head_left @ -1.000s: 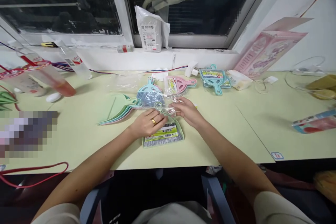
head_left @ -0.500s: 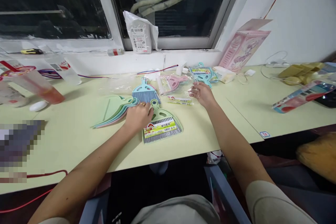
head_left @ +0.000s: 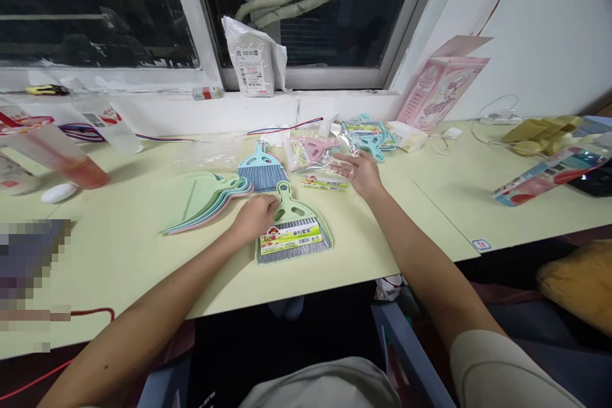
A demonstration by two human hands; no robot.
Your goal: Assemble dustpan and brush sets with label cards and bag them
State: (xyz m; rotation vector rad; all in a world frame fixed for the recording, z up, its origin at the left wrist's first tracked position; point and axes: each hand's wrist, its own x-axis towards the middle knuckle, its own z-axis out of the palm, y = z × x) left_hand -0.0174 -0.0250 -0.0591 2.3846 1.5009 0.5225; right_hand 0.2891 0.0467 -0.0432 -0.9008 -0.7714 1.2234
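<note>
A green dustpan and brush set with a printed label band across its grey bristles lies in front of me, handle pointing away. My left hand is closed at its left edge, fingertips by the base of the handle. Beyond it lies a blue brush, and to the left are several nested dustpans in green, blue and pink. My right hand reaches in from the right, fingers stretched out against clear plastic near the bagged pink set. A loose printed label band lies just below those fingers.
Bagged blue sets lie at the back beside a small white box. A drink cup leans at the left, near a white mouse. Clear plastic bags lie by the wall. A pink box stands at right.
My right hand has moved slightly left and its fingers have straightened over the plastic. My left hand has shifted slightly down, beside the green set. The green set's label now faces up more plainly.
</note>
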